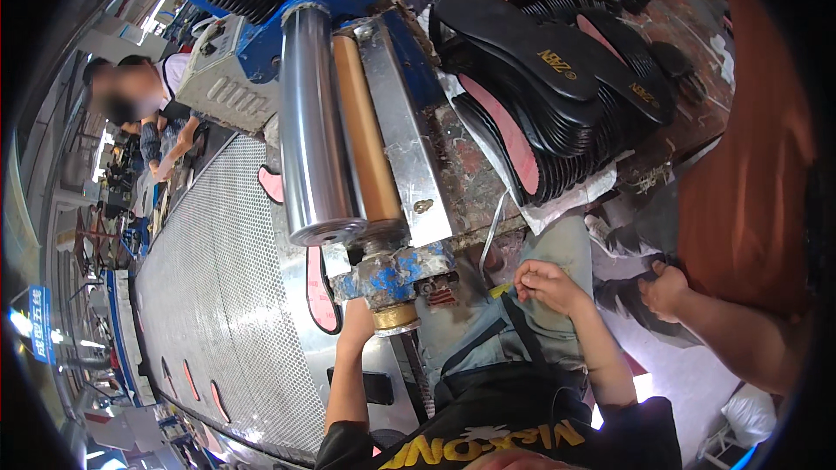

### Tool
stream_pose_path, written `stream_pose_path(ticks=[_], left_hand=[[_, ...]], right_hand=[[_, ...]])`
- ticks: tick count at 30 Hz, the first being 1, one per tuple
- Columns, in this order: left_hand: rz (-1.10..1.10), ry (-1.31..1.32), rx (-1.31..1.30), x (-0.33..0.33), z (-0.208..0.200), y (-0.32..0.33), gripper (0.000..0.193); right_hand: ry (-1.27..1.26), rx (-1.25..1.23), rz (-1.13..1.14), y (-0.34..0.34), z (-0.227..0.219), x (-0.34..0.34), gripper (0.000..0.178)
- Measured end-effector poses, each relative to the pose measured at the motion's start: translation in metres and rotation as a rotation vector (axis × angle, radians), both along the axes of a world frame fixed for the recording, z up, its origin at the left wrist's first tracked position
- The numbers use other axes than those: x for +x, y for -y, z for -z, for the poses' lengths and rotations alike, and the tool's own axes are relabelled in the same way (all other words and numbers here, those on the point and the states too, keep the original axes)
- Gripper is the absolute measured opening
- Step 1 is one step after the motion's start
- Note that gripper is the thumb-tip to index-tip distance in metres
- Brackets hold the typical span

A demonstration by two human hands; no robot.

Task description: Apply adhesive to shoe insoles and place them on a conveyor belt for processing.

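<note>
My left hand [355,324] is beside the end of the roller machine, whose blue bracket [392,274] covers its fingers. Next to it, a pink insole with a black rim [320,294] sticks out from under the shiny steel roller [318,139]; whether my fingers touch it is hidden. Over my lap, my right hand [549,285] has its fingers curled in, with nothing visible in them. Another pink insole [272,183] lies on the roller's far side. Stacks of black insoles with pink undersides [540,78] stand on the bench to the right.
A perforated metal conveyor [226,287] runs along the left, carrying several pink pieces [190,379]. A tan roller [366,130] and a metal plate [405,130] adjoin the steel one. A co-worker in brown [749,174] stands close at right, one hand [666,292] lowered. Another person [165,96] is farther off.
</note>
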State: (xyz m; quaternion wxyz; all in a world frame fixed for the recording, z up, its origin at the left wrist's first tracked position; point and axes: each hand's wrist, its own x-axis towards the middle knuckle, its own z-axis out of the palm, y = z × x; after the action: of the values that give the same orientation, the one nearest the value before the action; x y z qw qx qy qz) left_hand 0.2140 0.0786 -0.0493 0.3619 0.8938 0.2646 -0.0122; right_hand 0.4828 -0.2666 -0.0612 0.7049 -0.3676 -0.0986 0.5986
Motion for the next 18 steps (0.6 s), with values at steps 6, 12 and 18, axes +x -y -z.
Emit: stream_pose_path(ticks=[6,12,18], left_hand=[[-0.052,0.037,0.171,0.03,-0.054,0.029,0.028],[-0.027,0.006,0.124,0.043,-0.081,0.041,0.03],[0.022,0.062,0.193,0.045,-0.09,0.042,0.03]], right_hand=[[0.018,-0.004,-0.008,-0.001,0.002,-0.001,0.013],[-0.02,-0.005,0.001,-0.003,0.0,-0.005,0.013],[-0.031,0.006,0.007,-0.003,0.004,-0.005,0.014]])
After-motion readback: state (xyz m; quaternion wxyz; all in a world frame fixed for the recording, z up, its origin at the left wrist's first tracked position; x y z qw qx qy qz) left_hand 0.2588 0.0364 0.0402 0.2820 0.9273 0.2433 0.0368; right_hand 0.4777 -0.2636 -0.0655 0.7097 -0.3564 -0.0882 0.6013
